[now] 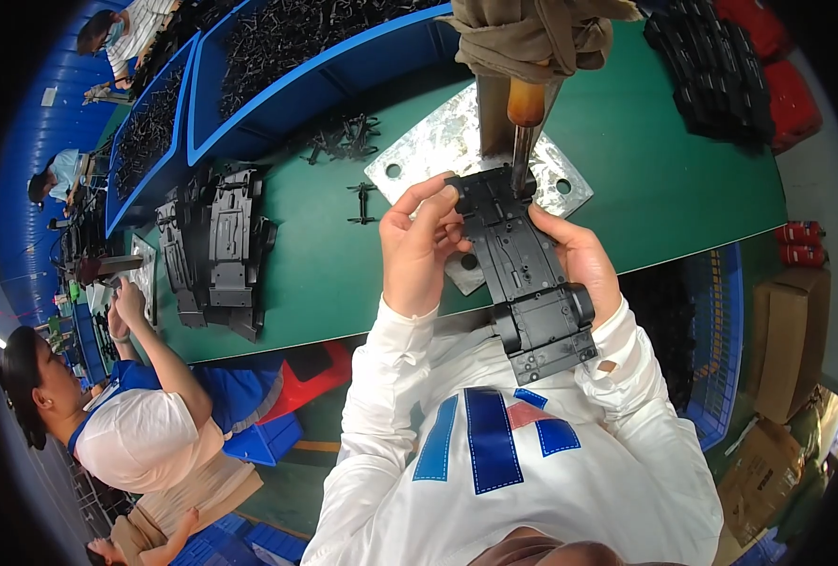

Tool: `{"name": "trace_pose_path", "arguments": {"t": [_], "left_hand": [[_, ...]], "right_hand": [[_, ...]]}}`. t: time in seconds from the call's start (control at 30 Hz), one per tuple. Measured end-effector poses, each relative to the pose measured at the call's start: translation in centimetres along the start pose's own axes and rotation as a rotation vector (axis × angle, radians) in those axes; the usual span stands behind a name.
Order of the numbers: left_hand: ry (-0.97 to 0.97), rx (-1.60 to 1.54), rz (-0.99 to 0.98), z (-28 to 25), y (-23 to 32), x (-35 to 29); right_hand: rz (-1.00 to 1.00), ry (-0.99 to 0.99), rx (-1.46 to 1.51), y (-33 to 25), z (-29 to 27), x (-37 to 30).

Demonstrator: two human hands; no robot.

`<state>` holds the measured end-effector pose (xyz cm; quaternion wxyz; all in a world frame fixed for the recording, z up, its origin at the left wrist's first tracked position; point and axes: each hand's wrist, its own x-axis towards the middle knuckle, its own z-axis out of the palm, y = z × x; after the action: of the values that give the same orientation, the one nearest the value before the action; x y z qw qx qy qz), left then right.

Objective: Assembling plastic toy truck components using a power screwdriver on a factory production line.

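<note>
Between my hands I hold a long black plastic chassis part [527, 269], tilted over the table's near edge. My left hand [421, 241] grips its far left corner with thumb and fingers. Along its right side my right hand [579, 257] is closed, with the fingers partly hidden beneath. The metal tip of an upright tool with an amber handle [526, 102] comes down at the part's far end; whether it touches cannot be seen. Under that end lies a shiny metal plate [419, 141] with round holes. A small black plastic piece [363, 204] rests left of my left hand.
Black chassis parts [235, 236] are stacked at left on the green table [320, 274], more [712, 75] at far right. Blue bins [329, 80] of small black pieces stand behind. A post wrapped in brown cloth [532, 42] rises ahead. A co-worker [136, 424] sits at left.
</note>
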<state>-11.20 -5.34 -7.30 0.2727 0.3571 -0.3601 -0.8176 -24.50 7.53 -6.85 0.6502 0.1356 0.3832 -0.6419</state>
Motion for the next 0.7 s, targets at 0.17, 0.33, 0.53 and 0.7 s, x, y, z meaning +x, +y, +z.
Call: {"name": "trace_pose_path", "arguments": {"t": [0.17,0.33,0.53,0.7], "left_hand": [[-0.003,-0.010,0.002,-0.05,0.03,-0.04],[-0.002,-0.010,-0.003,-0.15,0.01,0.03],[0.002,-0.013,-0.005,0.03,0.05,-0.02],[-0.007,-0.016,-0.008,-0.06,0.09,0.01]], "right_hand": [[-0.006,-0.011,-0.001,0.08,0.15,-0.09],[-0.007,-0.001,-0.032,-0.07,0.25,-0.13],[0.000,0.009,-0.009,-0.11,0.38,-0.23],[0.012,-0.018,-0.022,-0.13,0.22,-0.12]]}}
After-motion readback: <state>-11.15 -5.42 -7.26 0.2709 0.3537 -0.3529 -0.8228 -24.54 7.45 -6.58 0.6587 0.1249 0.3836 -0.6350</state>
